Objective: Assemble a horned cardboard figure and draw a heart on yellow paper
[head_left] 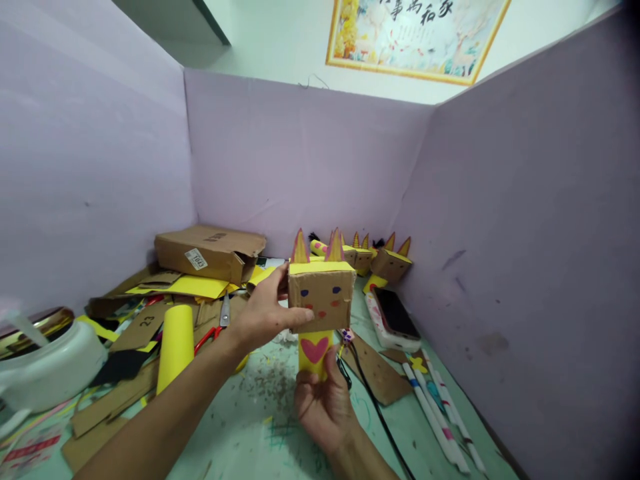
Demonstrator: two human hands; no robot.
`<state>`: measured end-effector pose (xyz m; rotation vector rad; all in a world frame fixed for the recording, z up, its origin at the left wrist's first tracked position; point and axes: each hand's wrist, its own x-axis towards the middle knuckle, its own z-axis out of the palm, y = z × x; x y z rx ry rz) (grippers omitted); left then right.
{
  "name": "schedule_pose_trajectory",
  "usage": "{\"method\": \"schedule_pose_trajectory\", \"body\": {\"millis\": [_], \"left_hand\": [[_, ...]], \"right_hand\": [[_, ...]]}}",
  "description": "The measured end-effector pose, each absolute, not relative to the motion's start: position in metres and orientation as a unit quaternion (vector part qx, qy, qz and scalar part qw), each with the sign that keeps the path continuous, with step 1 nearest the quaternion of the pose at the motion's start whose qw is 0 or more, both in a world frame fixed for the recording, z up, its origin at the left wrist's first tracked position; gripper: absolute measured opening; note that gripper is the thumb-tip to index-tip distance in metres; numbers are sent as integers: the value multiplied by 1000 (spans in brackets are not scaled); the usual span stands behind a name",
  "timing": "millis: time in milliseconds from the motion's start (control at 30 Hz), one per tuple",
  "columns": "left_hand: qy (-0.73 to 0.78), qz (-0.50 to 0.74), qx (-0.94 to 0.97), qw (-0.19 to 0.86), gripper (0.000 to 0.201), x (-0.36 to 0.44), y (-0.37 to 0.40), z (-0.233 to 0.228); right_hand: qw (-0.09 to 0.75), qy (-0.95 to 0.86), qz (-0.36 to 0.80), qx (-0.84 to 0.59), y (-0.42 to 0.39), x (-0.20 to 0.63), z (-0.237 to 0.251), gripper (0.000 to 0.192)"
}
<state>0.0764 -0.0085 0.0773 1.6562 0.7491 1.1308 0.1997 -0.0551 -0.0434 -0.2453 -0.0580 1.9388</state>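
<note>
Upright above the table, a cardboard animal figure (323, 300) faces me. It has a square brown head with drawn eyes and coloured dots, two pointed yellow ears with dark pink edges, and a yellow paper tube body bearing a pink heart (315, 349). My left hand (265, 310) grips the head from its left side, thumb across the front and the other fingers hidden behind it. Around the lower end of the tube, my right hand (325, 400) is closed, thumb at its right side. The figure's back is hidden.
Similar finished figures (390, 263) lie at the back right. A phone (397, 313), markers (440, 427) and a black cable (377, 407) are on the right. Left are red-handled scissors (225, 310), a yellow paper tube (176, 343), a cardboard box (207, 250), scraps and a white pot (55, 367).
</note>
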Motion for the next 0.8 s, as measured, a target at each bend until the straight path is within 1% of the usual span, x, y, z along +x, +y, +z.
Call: {"method": "schedule_pose_trajectory", "body": {"millis": [200,500,800], "left_hand": [[312,465,688,461,61,76,-7,76],[325,459,697,444,57,77,-7,78],[340,453,698,439,57,78,-8,79]], "right_hand": [[554,-22,827,-96,-54,199,-45,36],[548,-8,831,-91,-53,199,-42,39],[539,-16,838,-83,-53,200,-43,38]]}}
